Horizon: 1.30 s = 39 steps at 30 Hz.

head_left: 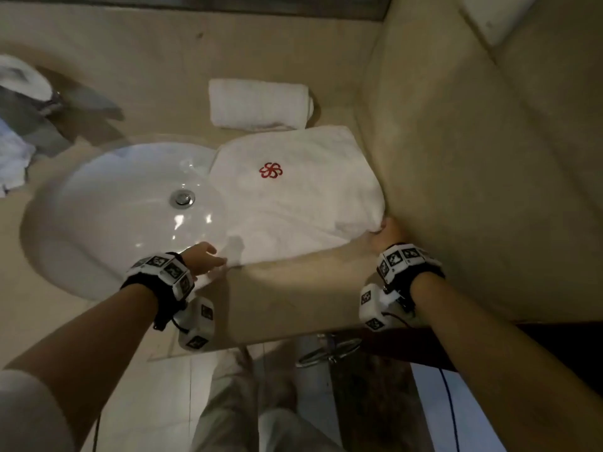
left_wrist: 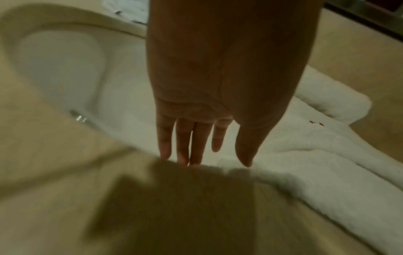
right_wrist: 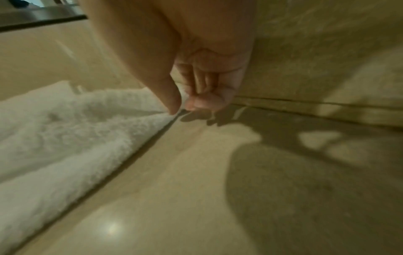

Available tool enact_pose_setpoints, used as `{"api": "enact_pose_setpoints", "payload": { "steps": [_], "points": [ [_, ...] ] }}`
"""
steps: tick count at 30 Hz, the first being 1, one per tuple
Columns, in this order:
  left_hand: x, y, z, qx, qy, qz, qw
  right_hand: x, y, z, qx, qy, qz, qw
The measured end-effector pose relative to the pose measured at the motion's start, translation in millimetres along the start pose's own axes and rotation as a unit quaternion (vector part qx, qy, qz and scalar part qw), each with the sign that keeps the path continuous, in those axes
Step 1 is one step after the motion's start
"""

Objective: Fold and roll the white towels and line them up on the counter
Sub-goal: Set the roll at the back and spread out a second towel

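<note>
A folded white towel with a red flower logo point(head_left: 293, 197) lies on the beige counter point(head_left: 293, 295), right of the sink, with its left part hanging over the basin. My left hand point(head_left: 204, 257) is at the towel's near left corner; in the left wrist view its straight fingers point(left_wrist: 183, 155) touch the towel's edge point(left_wrist: 305, 163). At the near right corner my right hand point(head_left: 385, 231) pinches the towel point(right_wrist: 65, 131) between thumb and curled fingers point(right_wrist: 196, 103). A rolled white towel point(head_left: 257, 104) lies just behind the folded one.
The white sink basin point(head_left: 114, 207) with its metal drain point(head_left: 182, 198) fills the counter's left half. A beige wall point(head_left: 489, 158) stands close along the towel's right side. Crumpled white cloth point(head_left: 13, 158) lies at the far left. The counter's front edge is just below my wrists.
</note>
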<state>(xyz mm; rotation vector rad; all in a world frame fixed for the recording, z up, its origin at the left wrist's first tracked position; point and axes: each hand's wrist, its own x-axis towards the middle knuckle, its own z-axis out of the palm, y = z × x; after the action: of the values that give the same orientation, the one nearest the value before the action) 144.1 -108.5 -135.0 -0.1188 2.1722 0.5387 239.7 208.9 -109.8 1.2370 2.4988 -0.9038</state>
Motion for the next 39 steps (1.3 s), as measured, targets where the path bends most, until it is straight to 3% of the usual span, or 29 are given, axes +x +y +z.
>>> {"api": "enact_pose_setpoints", "payload": {
  "steps": [4, 8, 12, 15, 19, 22, 26, 30, 33, 35, 39],
  "points": [
    [6, -7, 13, -0.047, 0.045, -0.005, 0.998, 6, 4, 9, -0.055, 0.016, -0.038, 0.998],
    [10, -15, 14, -0.074, 0.048, -0.017, 0.996, 7, 5, 18, 0.07, 0.078, -0.022, 0.994],
    [5, -22, 11, -0.081, 0.133, 0.01, 0.988, 4, 9, 21, 0.159, 0.068, 0.021, 0.985],
    [-5, -23, 2, -0.041, 0.135, 0.06, 0.988, -1, 10, 16, 0.198, 0.071, 0.028, 0.977],
    [-32, -22, -24, -0.159, 0.187, 0.148, 0.958, -17, -7, -10, 0.236, 0.173, -0.095, 0.951],
    [-57, -17, -47, -0.201, 0.19, 0.178, 0.944, -31, -22, -35, 0.206, 0.236, -0.181, 0.932],
    [-76, -16, -66, -0.267, 0.169, 0.167, 0.934, -48, -33, -55, 0.203, 0.198, -0.209, 0.936],
    [-89, -21, -71, -0.258, 0.137, 0.151, 0.944, -51, -28, -71, 0.15, 0.169, -0.101, 0.969],
    [-91, -36, -69, -0.069, 0.123, 0.106, 0.984, -56, -19, -74, -0.059, 0.069, -0.049, 0.995],
    [-90, -50, -61, 0.045, 0.051, 0.052, 0.996, -67, -11, -66, -0.152, 0.007, -0.04, 0.988],
    [-94, -63, -33, 0.166, -0.126, -0.027, 0.978, -77, 10, -46, -0.26, -0.083, -0.05, 0.961]
  ]
}}
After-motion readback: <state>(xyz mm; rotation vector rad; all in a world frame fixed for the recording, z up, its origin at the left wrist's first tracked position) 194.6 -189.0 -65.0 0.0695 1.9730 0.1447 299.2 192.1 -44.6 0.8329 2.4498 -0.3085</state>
